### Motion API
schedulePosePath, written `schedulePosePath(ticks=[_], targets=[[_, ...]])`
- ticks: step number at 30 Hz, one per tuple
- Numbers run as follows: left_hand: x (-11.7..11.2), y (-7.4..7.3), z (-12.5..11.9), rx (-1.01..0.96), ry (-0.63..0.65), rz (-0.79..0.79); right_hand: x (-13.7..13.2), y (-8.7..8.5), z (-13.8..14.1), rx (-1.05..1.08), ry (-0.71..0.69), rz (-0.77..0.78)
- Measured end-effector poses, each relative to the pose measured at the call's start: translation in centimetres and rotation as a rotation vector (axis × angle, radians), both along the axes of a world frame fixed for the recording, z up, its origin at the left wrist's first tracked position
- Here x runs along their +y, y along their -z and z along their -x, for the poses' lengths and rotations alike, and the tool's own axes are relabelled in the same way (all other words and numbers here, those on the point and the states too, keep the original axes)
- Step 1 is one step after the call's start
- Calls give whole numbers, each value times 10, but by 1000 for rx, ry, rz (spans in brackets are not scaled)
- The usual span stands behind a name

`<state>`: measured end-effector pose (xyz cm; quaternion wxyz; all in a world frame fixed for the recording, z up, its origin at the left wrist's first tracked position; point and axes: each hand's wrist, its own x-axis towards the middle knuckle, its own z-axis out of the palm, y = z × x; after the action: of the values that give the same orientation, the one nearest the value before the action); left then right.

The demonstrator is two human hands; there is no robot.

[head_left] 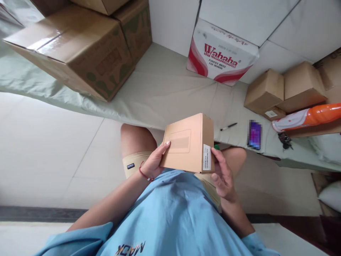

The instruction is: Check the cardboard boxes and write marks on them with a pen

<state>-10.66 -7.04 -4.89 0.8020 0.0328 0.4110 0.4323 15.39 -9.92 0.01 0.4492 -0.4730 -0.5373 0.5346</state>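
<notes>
A small flat cardboard box (188, 142) hangs over my lap, held between both hands. My left hand (154, 161) grips its left edge, thumb lying on the top face beside a faint rectangular panel. My right hand (222, 174) holds the right side, thumb near a white barcode label (206, 157) stuck on that side face. A red string circles my left wrist. My bare knees and a light blue shirt fill the space under the box.
A pale green covered surface (165, 89) lies ahead, bearing large brown cartons (80, 49), a white Wahaha water box (221, 53), small cardboard boxes (282, 90), a pen (228, 126), a phone (255, 135), keys (285, 139) and an orange bottle (309, 117). Tiled floor lies on the left.
</notes>
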Motion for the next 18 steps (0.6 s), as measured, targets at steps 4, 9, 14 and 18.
schedulePosePath(ticks=[4, 9, 14, 18], targets=[[-7, 8, 0, -53, 26, 19, -1, -13, 8, 1, -33, -61], [-8, 3, 3, 95, -91, -194, 4, 0, 6, 90, 106, 52], [-2, -3, 8, 300, -88, -373, 14, 37, -8, 160, 284, 258], [-2, -5, 8, 415, -64, -515, 18, 62, -17, 265, 297, 435]])
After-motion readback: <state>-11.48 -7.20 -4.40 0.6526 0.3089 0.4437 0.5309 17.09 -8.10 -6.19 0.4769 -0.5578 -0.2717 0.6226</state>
